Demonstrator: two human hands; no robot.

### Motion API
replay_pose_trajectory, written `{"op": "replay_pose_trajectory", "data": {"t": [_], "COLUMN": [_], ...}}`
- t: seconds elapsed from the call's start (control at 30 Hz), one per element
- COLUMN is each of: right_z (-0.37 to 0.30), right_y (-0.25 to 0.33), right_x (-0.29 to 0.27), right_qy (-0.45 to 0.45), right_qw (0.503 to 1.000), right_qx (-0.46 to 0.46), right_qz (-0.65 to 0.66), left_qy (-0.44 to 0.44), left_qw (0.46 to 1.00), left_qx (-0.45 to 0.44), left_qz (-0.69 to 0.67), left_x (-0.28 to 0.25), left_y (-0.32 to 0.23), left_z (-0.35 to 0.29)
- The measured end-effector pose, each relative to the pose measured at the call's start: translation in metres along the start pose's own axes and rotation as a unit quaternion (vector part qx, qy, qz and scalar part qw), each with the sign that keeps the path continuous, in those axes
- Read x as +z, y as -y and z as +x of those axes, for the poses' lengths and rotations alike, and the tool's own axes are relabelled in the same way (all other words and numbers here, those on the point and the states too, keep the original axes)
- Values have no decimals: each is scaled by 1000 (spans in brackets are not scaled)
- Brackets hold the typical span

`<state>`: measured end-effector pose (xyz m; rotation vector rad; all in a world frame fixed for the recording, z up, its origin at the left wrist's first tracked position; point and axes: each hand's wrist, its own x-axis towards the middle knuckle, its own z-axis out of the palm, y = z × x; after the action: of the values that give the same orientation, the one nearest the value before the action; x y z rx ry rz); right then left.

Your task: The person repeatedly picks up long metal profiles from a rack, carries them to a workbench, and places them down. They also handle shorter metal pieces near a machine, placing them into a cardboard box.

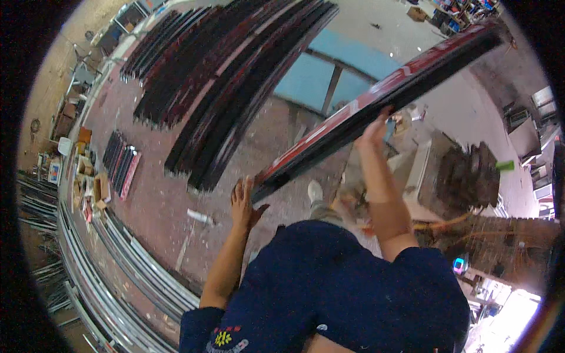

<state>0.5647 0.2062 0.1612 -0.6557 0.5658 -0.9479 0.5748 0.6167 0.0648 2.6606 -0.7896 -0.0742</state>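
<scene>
A long black profile bar (347, 132) with red-and-white film along its upper face slants from the middle of the head view to the upper right. My left hand (242, 206) grips its near left end, fingers at the end and thumb below. Farther along, my right hand (374, 132) holds the bar from its near side; its fingertips are partly hidden against the dark underside. The bar is lifted off the floor and tilted across in front of me.
Long stacks of dark profiles (229, 141) lie at the upper left, with a shorter bundle (122, 165) beside them. Silvery tubes (126, 282) run along the lower left. A blue panel (306, 79) lies beyond the bar. Dark stacked material (465, 176) stands at my right.
</scene>
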Motion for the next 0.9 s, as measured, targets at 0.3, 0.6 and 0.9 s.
{"op": "replay_pose_trajectory", "data": {"t": [0.3,0.6,0.9], "right_z": [-165,-290,-436], "right_y": [49,100,169], "right_x": [-102,-214,-478], "right_qy": [-191,-350,-429], "right_qw": [957,883,666], "right_qx": [-209,-279,-398], "right_qz": [-60,-141,-463], "left_qy": [265,346,321], "left_qw": [947,935,939], "left_qx": [-157,-58,104], "left_qz": [-86,-48,59], "left_x": [63,82,79], "left_y": [190,260,125], "left_z": [-284,-354,-156]}}
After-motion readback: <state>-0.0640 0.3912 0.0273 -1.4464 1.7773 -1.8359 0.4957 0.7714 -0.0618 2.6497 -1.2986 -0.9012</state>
